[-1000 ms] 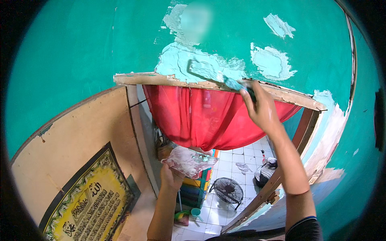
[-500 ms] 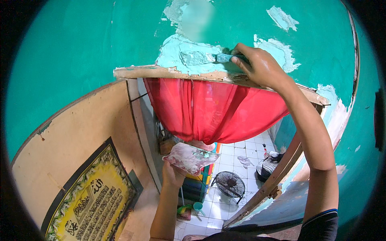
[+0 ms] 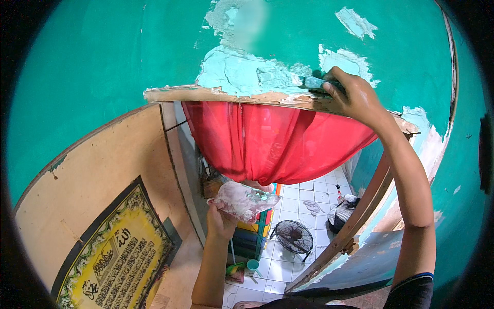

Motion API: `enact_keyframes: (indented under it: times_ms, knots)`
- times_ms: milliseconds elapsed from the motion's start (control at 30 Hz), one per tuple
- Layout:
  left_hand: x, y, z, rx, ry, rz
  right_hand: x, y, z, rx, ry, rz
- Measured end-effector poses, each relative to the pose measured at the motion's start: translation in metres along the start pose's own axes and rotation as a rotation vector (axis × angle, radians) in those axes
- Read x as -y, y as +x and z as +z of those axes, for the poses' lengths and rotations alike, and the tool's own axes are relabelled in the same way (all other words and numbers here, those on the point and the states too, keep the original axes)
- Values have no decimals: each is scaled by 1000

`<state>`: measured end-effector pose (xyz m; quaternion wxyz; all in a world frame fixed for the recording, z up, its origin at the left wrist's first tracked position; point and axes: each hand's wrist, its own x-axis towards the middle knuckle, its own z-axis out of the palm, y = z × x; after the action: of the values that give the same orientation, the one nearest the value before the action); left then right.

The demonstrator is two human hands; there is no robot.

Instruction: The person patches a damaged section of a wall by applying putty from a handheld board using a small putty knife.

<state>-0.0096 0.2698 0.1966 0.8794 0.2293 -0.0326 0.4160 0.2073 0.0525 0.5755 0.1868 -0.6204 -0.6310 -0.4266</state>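
My right hand (image 3: 355, 98) grips a putty knife (image 3: 313, 82) and presses it to the green wall just above the wooden door frame (image 3: 206, 93). Its blade lies against pale turquoise putty (image 3: 224, 69), spread in a thick, uneven patch; putty smears make the blade's outline hard to see. Lower down, my left hand (image 3: 221, 224) holds a flat plate (image 3: 237, 200) by its near left edge. Whitish residue coats this plate, with small turquoise dabs towards its right side.
A bunched red curtain (image 3: 278, 139) hangs under the frame's top bar. Through the doorway, a black fan (image 3: 293, 236) stands on white tiles near a colourful drawer unit (image 3: 249, 244). A yellow framed calligraphy picture (image 3: 116, 252) is on the left wall.
My right hand has drawn the putty knife to the right along the frame, leaving rougher putty where the blade was. My left hand holds the plate in nearly the same place.
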Motion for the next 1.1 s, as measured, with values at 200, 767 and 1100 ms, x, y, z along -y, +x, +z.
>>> enact_keyframes:
  times_ms: [200, 767, 1100]
  knots:
    - [-3, -4, 30, -5, -28, 17, -6, -21, -26, -19, 27, 37]
    - [-12, -23, 4, -98, -69, 96, 77, 22, 25, -63, 106, -44]
    - [-15, -12, 2, -99, -15, 109, 59, -1, 12, -103, -18, 31]
